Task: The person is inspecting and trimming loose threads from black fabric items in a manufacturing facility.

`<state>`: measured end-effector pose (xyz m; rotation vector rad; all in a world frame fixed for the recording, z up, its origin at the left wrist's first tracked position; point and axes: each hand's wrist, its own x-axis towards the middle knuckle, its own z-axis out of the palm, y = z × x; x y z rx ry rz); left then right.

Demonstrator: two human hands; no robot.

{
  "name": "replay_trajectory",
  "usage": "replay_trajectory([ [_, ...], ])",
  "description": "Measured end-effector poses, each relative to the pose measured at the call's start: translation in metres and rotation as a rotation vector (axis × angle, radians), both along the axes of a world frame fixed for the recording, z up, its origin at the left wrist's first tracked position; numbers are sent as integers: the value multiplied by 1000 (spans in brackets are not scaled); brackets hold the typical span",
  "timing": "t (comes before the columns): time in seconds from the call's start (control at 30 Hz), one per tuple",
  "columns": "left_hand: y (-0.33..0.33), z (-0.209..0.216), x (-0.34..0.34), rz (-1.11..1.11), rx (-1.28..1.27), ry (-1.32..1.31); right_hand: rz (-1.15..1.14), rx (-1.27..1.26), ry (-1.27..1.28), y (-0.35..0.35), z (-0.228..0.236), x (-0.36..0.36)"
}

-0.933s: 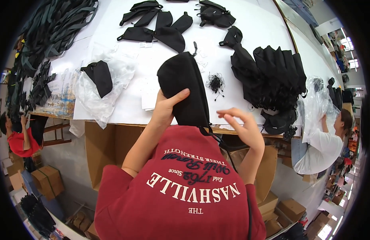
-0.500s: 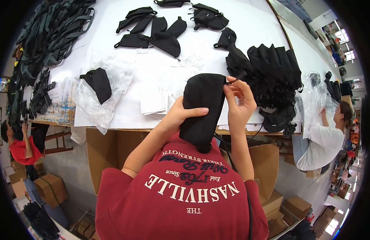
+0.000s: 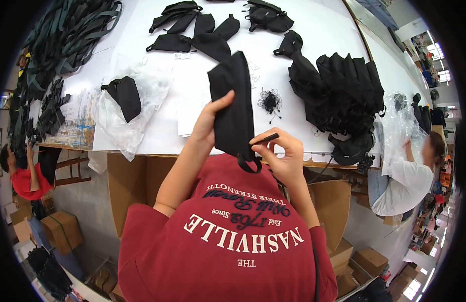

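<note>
A black fabric pouch (image 3: 232,108) with a zip along its right edge hangs upright in front of me, over the table's near edge. My left hand (image 3: 213,117) is closed on the pouch's left side, thumb across its front. At its lower right corner, my right hand (image 3: 282,153) pinches a slim black zip pull (image 3: 265,139) between thumb and fingers. A black loop (image 3: 249,164) hangs from the pouch's bottom end. Just right of the pouch, a small tangle of thin black cords (image 3: 269,100) lies on the white table (image 3: 192,70).
More black pouches lie at the back (image 3: 213,43) and in a large pile (image 3: 338,95) on the right. Pouches (image 3: 125,98) rest on a clear plastic bag (image 3: 135,132). Dark straps (image 3: 67,40) are heaped far left. Cardboard boxes (image 3: 130,176) stand below the table; co-workers are at both sides.
The pouch has moved up and turned, its loop end now downward. My right hand has shifted from its top right corner down to the zip pull, uncovering the cord tangle.
</note>
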<state>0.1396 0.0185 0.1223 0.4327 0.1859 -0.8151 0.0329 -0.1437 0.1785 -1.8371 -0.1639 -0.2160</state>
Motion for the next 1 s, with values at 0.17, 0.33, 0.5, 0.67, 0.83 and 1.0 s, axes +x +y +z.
replay_trajectory([
  [0.17, 7, 0, 5, 97, -8, -8, 50, 17, 52, 2, -1, -2],
  [0.33, 1, 11, 0, 252, 271, -117, -114, -376, -70, -12, -1, 4],
  [0.5, -6, 16, -22, 188, 326, -180, -86, -912, -230, 0, 9, 3],
  [0.67, 9, -3, -33, 162, 589, -450, -109, -585, -203, -21, -9, 12],
  [0.83, 38, 6, -11, 116, 735, -1034, 7, -11, 111, -40, -2, 10],
  [1.0, 43, 6, 7, -7, 627, -1253, 120, 78, 219, -61, 2, 17],
])
